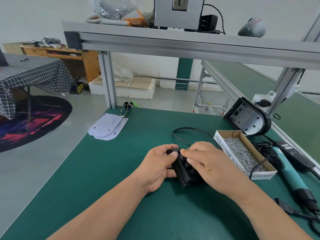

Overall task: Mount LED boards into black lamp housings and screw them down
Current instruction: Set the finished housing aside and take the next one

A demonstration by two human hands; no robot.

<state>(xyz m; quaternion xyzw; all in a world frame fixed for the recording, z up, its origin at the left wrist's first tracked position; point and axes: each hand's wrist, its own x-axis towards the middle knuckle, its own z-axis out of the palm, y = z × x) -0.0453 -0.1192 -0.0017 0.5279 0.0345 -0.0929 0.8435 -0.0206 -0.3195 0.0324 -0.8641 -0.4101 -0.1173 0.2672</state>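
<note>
Not started, by my reading: LED boards [108, 127] stacked left of centre; black lamp housing [247, 116] empty, right. Left hand [155, 168] and right hand [207, 163] both grip a black corded box [181, 168], centre.

Small assembly workshop. Green-matted counter [121, 170] under an aluminium-profile frame [107, 80], a box [223, 149] of loose screws, an electric screwdriver [287, 170] on its cord, bare LED boards [107, 127], an open lamp housing [249, 118], a bag [110, 7] of screws up on the shelf [173, 40].
</note>
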